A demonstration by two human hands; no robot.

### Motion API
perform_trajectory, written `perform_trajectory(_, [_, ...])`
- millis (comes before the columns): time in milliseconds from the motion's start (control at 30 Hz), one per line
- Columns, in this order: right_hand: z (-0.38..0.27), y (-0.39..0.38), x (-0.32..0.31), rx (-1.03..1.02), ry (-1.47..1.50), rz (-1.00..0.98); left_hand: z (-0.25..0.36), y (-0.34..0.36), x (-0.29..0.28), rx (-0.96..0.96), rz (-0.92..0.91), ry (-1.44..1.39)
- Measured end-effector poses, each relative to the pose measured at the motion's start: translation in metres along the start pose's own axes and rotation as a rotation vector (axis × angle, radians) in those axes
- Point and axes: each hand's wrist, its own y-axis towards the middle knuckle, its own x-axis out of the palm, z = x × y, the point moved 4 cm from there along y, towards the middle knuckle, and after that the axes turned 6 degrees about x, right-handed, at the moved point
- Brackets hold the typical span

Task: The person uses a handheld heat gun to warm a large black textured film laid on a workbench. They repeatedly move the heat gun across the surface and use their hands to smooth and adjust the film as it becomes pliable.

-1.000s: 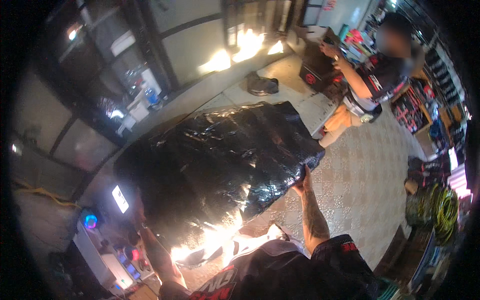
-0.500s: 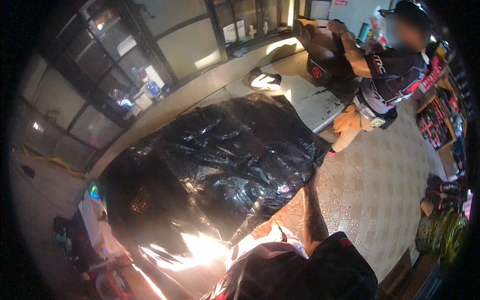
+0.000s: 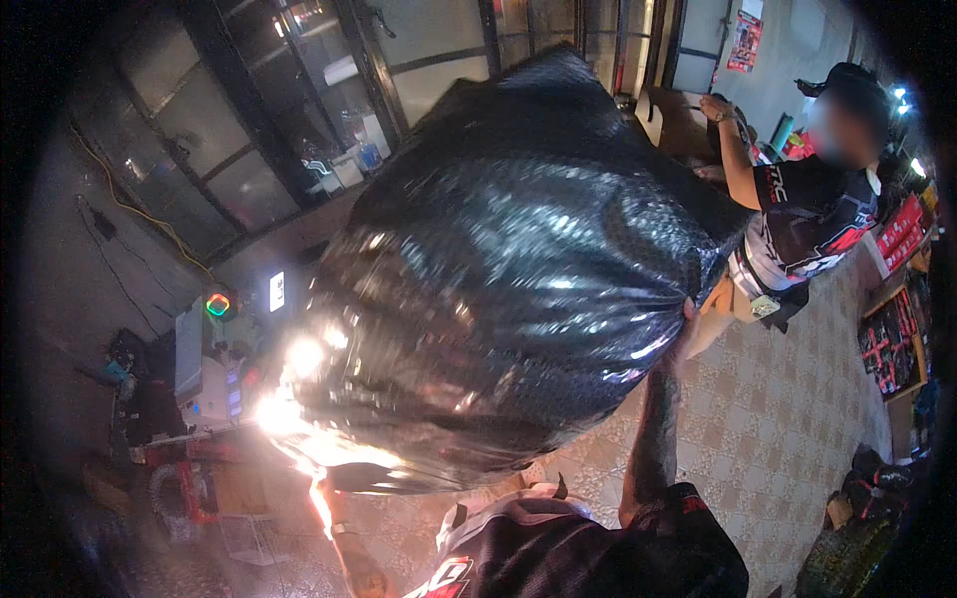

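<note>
A large, glossy black plastic film (image 3: 518, 249) spreads in front of the person's torso, raised above the beige patterned tile floor (image 3: 748, 399) and swollen into a broad, rounded bulge. Its upper edge rises to a blunt peak in front of the dark-framed glazed panels (image 3: 439, 95), and its right side narrows into a bunched fold. Tight creases fan out from that fold across the surface, catching pale, bluish-white streaks, while the middle looks finely wrinkled and partly smeared by blur. Toward the lower left the film turns brownish and thin-looking under an intense white glare that burns out its edge; whether it is a bag or a single sheet cannot be told

The right hand (image 3: 686, 324) is clamped on the bunched fold, fingers closed over the plastic. The left hand (image 3: 323, 495) is at the film's lower left edge, well apart from the right one, but glare washes it out, so its grip cannot be told. Beyond the right side of the film stands a co-worker in a black short-sleeved shirt (image 3: 812, 214), one arm stretched toward a brown cardboard box (image 3: 678, 125)
</note>
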Motion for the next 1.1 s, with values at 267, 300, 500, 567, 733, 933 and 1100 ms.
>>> perform_trajectory(267, [0.035,-0.087,0.106,-0.063,-0.637,-0.009,0.018,-0.024,0.026,-0.154,-0.137,0.317])
perform_trajectory(300, [0.054,-0.104,0.118,-0.007,-0.511,-0.136,0.052,-0.010,0.033,-0.021,-0.125,0.301])
perform_trajectory(500, [0.121,-0.163,0.172,0.018,-1.008,-0.573,0.158,0.056,0.100,0.475,-0.463,-0.110])
perform_trajectory(567, [0.118,-0.167,0.181,0.000,-1.093,-0.594,0.129,0.060,0.138,0.347,-0.411,-0.043])
perform_trajectory(733, [0.077,-0.171,0.187,-0.191,-1.451,-0.733,0.080,0.052,0.196,0.186,-0.572,-0.618])
perform_trajectory(933, [0.015,-0.185,0.148,0.034,-1.271,-0.795,0.104,0.032,0.224,0.037,-0.752,-0.176])
perform_trajectory(1100, [-0.025,-0.205,0.073,0.235,-1.220,-0.626,0.098,-0.038,0.204,0.131,-0.501,-0.189])
